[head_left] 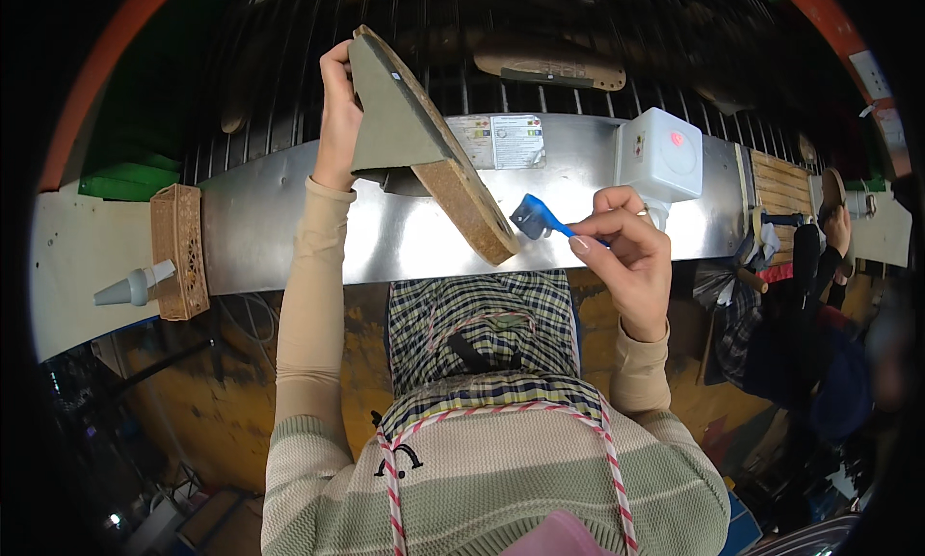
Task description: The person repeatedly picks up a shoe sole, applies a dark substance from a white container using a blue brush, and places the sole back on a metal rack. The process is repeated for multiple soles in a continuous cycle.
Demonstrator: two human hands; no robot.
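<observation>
My left hand (339, 113) holds up a shoe sole (424, 142) by its far end; the sole is tilted, its grey-green face turned left and its brown fibrous edge facing me. My right hand (626, 248) grips a small blue-handled brush (540, 219), whose head touches or nearly touches the lower tip of the sole. Both hands are raised above a metal bench (289, 228).
A woven brown basket (180, 252) and a white cone-tipped bottle (135, 286) sit at the left. A white box with a red light (665, 156) is mounted on the bench at the right. More soles (549, 65) lie on a dark rack behind. Another person (829, 296) works at far right.
</observation>
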